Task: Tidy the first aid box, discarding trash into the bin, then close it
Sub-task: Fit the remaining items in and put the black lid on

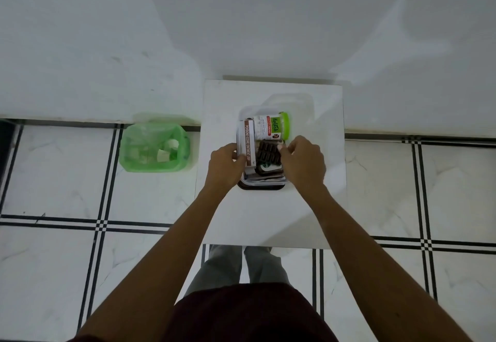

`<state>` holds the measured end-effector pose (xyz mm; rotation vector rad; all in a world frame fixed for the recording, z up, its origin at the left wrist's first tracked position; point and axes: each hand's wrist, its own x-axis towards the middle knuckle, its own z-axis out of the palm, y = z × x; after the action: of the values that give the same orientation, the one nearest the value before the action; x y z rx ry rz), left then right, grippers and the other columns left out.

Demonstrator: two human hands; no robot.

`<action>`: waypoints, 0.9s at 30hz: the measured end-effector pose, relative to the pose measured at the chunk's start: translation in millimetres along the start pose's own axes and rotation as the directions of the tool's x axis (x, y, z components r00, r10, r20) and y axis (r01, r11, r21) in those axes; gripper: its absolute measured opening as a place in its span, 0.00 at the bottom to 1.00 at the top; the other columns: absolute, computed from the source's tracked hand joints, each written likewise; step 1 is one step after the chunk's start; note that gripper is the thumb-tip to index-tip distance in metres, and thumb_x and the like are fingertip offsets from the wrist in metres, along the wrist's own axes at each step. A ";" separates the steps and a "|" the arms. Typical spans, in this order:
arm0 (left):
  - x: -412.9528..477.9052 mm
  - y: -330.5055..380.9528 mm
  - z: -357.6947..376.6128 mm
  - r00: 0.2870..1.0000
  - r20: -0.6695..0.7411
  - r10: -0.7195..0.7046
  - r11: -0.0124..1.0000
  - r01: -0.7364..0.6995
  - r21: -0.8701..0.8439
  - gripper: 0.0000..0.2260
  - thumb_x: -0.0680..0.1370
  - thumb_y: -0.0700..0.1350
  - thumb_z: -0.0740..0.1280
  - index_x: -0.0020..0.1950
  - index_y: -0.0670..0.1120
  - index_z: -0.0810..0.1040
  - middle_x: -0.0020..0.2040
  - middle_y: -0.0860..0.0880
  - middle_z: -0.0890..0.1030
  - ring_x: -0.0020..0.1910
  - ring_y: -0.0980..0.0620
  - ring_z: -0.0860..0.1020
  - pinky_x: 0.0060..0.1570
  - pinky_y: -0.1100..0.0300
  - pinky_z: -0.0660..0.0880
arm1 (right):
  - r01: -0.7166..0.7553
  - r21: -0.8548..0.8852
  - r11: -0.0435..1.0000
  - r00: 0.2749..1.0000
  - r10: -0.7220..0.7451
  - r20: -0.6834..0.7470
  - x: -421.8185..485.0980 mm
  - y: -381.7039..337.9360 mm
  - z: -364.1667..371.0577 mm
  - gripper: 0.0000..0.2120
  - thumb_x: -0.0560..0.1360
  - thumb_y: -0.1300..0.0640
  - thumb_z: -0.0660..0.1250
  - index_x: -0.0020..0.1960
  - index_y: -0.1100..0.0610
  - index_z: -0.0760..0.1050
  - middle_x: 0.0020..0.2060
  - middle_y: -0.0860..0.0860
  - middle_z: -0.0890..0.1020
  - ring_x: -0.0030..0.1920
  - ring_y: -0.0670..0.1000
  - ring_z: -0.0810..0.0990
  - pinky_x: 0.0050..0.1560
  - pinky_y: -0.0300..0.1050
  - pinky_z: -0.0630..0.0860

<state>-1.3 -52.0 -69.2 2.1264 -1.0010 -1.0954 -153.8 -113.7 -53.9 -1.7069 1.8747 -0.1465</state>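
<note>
Box contents packed: first aid box (pixel 261 183) sits mid-surface (pixel 268 215), directly ahead of both hands. Left hand (pixel 224 163) pinches near end of ointment carton (pixel 246 144), long axis running away from the person, along box's left side. Right hand (pixel 302 161) fingertips closed on blister strip (pixel 268 152) beside it. Swab jar (pixel 272 128) lies crosswise at far end. Clear lid (pixel 292 101) behind box. Green bin (pixel 154 148) on tiled floor, left side, nearer left hand.
</note>
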 end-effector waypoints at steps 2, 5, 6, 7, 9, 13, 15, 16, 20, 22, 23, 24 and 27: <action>-0.3 2.6 -2.3 0.999 0.024 0.031 0.999 -0.032 0.037 0.13 0.76 0.39 0.61 0.58 0.39 0.79 0.54 0.40 0.83 0.47 0.43 0.82 0.43 0.53 0.81 | -0.060 0.112 0.992 0.996 0.066 -0.053 4.3 10.9 -8.9 0.10 0.76 0.50 0.64 0.47 0.57 0.75 0.38 0.51 0.79 0.39 0.53 0.75 0.39 0.42 0.68; -2.1 0.4 -10.5 0.997 0.004 0.075 0.991 -0.075 0.108 0.09 0.77 0.38 0.61 0.51 0.36 0.79 0.51 0.39 0.84 0.38 0.47 0.79 0.32 0.69 0.74 | -0.157 0.288 0.945 0.979 0.187 -0.080 16.0 35.7 -13.7 0.10 0.74 0.52 0.65 0.46 0.59 0.77 0.40 0.55 0.83 0.41 0.56 0.81 0.40 0.44 0.74; -4.4 -1.9 -15.6 0.996 -0.014 0.090 0.990 -0.088 0.111 0.09 0.77 0.38 0.61 0.50 0.36 0.79 0.50 0.39 0.84 0.37 0.47 0.78 0.30 0.69 0.72 | -0.182 0.307 0.934 0.978 0.205 -0.041 18.9 42.7 -12.4 0.10 0.73 0.53 0.66 0.46 0.60 0.78 0.41 0.56 0.84 0.42 0.57 0.82 0.41 0.46 0.77; -7.0 -5.1 -20.8 0.995 -0.023 0.097 0.992 -0.095 0.081 0.08 0.77 0.38 0.61 0.50 0.36 0.79 0.50 0.39 0.84 0.37 0.46 0.80 0.31 0.64 0.75 | -0.193 0.292 0.937 0.980 0.198 0.012 21.0 47.8 -8.9 0.10 0.72 0.54 0.67 0.45 0.61 0.79 0.40 0.57 0.84 0.41 0.57 0.82 0.42 0.47 0.78; -13.5 -12.5 -32.7 0.994 -0.048 0.100 0.995 -0.100 -0.002 0.09 0.77 0.36 0.61 0.51 0.36 0.79 0.50 0.39 0.84 0.41 0.44 0.83 0.36 0.49 0.81 | -0.171 0.188 0.967 0.978 0.144 0.153 19.4 50.1 2.4 0.15 0.72 0.54 0.70 0.34 0.63 0.75 0.30 0.58 0.78 0.32 0.56 0.77 0.35 0.45 0.72; -21.8 -22.6 -50.4 0.995 -0.087 0.058 0.996 -0.063 -0.064 0.10 0.76 0.36 0.62 0.53 0.38 0.81 0.47 0.41 0.85 0.40 0.43 0.84 0.37 0.43 0.81 | -0.153 0.089 0.984 0.958 0.126 0.256 14.1 42.7 34.3 0.28 0.68 0.48 0.74 0.27 0.55 0.57 0.23 0.50 0.60 0.24 0.50 0.61 0.26 0.44 0.55; -22.0 -25.8 -53.9 0.995 -0.081 0.051 0.997 -0.055 -0.049 0.11 0.75 0.37 0.62 0.53 0.39 0.81 0.45 0.41 0.85 0.39 0.43 0.84 0.37 0.42 0.81 | -0.217 0.101 0.971 0.950 0.187 0.251 14.8 42.6 47.4 0.27 0.67 0.46 0.75 0.26 0.57 0.60 0.23 0.52 0.64 0.25 0.52 0.66 0.24 0.43 0.58; -21.8 -27.6 -54.9 0.996 -0.077 0.041 0.998 -0.044 -0.042 0.11 0.75 0.37 0.62 0.53 0.40 0.81 0.45 0.41 0.85 0.39 0.43 0.84 0.37 0.42 0.81 | -0.251 0.114 0.961 0.944 0.217 0.246 14.6 42.6 51.0 0.26 0.67 0.47 0.75 0.26 0.58 0.62 0.23 0.52 0.66 0.27 0.53 0.69 0.24 0.42 0.59; -23.9 -29.6 -53.8 0.998 -0.057 -0.002 0.998 -0.002 -0.067 0.11 0.76 0.36 0.63 0.55 0.41 0.81 0.44 0.43 0.85 0.40 0.43 0.84 0.38 0.42 0.81 | -0.292 0.169 0.941 0.922 0.231 0.310 19.9 48.1 53.9 0.20 0.70 0.57 0.73 0.26 0.60 0.66 0.26 0.56 0.73 0.36 0.59 0.78 0.33 0.45 0.74; -27.3 -28.2 -51.1 0.999 -0.049 0.009 0.996 -0.013 -0.085 0.10 0.77 0.35 0.63 0.55 0.40 0.81 0.45 0.42 0.85 0.38 0.45 0.83 0.38 0.43 0.81 | -0.380 0.349 0.857 0.895 0.247 0.371 22.6 53.4 42.7 0.13 0.72 0.59 0.71 0.32 0.61 0.71 0.38 0.63 0.80 0.46 0.64 0.82 0.45 0.54 0.82; -28.2 -28.2 -49.5 0.999 -0.051 0.010 0.995 -0.015 -0.103 0.10 0.77 0.35 0.63 0.55 0.40 0.81 0.45 0.42 0.85 0.37 0.47 0.83 0.39 0.44 0.82 | -0.408 0.436 0.802 0.889 0.240 0.390 24.4 56.1 34.1 0.10 0.73 0.60 0.70 0.35 0.61 0.72 0.44 0.65 0.80 0.49 0.64 0.82 0.47 0.56 0.82; -28.9 -27.4 -48.2 0.999 -0.053 0.008 0.993 -0.015 -0.120 0.10 0.77 0.35 0.63 0.54 0.40 0.81 0.44 0.43 0.85 0.37 0.47 0.83 0.38 0.44 0.82 | -0.404 0.491 0.772 0.895 0.223 0.386 25.0 56.8 22.3 0.09 0.74 0.60 0.68 0.37 0.60 0.72 0.47 0.65 0.80 0.50 0.64 0.81 0.46 0.55 0.82; -24.4 -28.2 -41.8 0.999 -0.037 0.002 0.991 -0.007 -0.133 0.09 0.77 0.36 0.63 0.53 0.40 0.81 0.42 0.44 0.84 0.37 0.42 0.84 0.35 0.43 0.81 | -0.345 0.589 0.731 0.927 0.168 0.336 26.2 55.1 -15.9 0.06 0.73 0.60 0.70 0.45 0.58 0.73 0.46 0.61 0.79 0.48 0.59 0.80 0.44 0.53 0.81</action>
<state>34.6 -10.8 -57.2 2.0288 -0.8899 -1.0864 -209.7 -133.7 -75.2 -0.9295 1.5848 -0.3835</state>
